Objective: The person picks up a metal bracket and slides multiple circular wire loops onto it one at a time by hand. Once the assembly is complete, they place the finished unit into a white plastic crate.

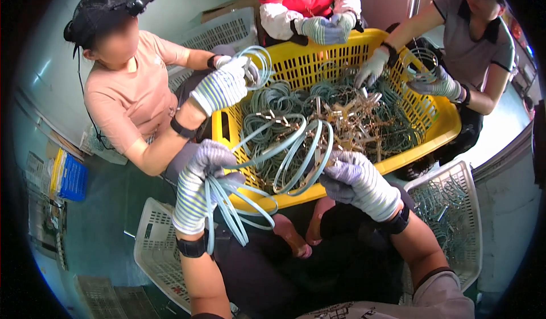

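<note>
My left hand (205, 174), in a striped knit glove, is closed around a bundle of light-blue cables (223, 205); several loops hang below the fist. From it, more loops of cable (280, 146) stretch over the near side of the yellow basket (392, 161) toward my right hand (364, 185). That hand, gloved alike, has its fingers pinched at the right edge of these loops; its fingertips are partly hidden. Under the loops, the basket holds a tangled heap of grey-green cable coils (273, 98) with metal and copper-coloured ends (352, 120).
A person at left holds a light-blue coil (263, 68) over the basket. Another stands at the far side, gloved hands (330, 29) together. A third, at right, reaches into the heap and holds a coil. White crates (471, 205) flank my legs; the right one holds cables.
</note>
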A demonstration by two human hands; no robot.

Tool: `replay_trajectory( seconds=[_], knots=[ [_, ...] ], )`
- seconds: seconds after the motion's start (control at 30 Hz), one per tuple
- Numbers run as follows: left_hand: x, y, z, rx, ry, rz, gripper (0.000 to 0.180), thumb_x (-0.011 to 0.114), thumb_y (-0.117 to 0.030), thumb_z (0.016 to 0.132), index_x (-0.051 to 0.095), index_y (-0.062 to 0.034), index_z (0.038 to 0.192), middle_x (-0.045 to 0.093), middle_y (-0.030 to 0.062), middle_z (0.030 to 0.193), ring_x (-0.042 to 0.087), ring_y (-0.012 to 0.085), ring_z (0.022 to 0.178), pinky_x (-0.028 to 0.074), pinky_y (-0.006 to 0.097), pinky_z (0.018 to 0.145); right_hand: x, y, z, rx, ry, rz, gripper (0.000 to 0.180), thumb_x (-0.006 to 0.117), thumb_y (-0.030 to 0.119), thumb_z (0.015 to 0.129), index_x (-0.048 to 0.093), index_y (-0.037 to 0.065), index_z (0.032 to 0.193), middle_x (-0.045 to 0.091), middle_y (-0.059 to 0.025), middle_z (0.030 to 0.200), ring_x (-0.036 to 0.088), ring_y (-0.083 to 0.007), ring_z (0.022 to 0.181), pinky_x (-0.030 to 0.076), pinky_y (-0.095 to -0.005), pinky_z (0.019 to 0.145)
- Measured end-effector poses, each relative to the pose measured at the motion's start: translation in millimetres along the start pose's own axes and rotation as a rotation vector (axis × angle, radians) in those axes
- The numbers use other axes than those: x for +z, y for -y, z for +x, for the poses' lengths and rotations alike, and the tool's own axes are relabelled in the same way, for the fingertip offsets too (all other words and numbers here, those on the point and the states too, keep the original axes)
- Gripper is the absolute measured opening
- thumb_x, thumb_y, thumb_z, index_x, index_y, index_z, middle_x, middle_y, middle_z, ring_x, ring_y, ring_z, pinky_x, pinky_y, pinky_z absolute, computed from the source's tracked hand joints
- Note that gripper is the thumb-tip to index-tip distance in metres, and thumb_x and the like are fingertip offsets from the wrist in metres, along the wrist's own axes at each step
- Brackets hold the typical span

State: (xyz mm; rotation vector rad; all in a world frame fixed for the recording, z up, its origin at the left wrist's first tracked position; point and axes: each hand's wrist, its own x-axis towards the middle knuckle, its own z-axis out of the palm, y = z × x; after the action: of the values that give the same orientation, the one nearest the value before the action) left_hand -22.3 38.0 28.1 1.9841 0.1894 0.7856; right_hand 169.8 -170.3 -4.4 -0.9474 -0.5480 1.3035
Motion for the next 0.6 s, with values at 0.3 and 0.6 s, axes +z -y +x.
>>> replay_trajectory(
  seconds=[0.3,0.6],
  knots=[
    [7,-2,5,0.005,0.079,0.112,0.025,0.069,0.007,0.073,0.064,-0.0056,0.094,0.062,0.0039,0.086,0.060,0.0139,0.080,0.047,0.024,0.071,2,-1,3,-0.049,-0.040,0.117,0.024,0.058,0.030,0.091,0.055,0.008,0.098,0.046,0.0042,0.064,0.033,-0.0018,0.046,0.026,-0.0162,0.043],
    [32,4,1,-0.122,0.045,-0.287,0.027,0.061,0.012,0.079,0.062,-0.0002,0.103,0.065,0.0092,0.099,0.062,0.0143,0.090,0.051,0.026,0.083,-1,-9,7,0.001,0.068,0.287,0.020,0.052,0.030,0.096,0.051,0.012,0.088,0.045,0.0042,0.067,0.030,-0.0020,0.045,0.025,-0.0177,0.042]
  ],
)
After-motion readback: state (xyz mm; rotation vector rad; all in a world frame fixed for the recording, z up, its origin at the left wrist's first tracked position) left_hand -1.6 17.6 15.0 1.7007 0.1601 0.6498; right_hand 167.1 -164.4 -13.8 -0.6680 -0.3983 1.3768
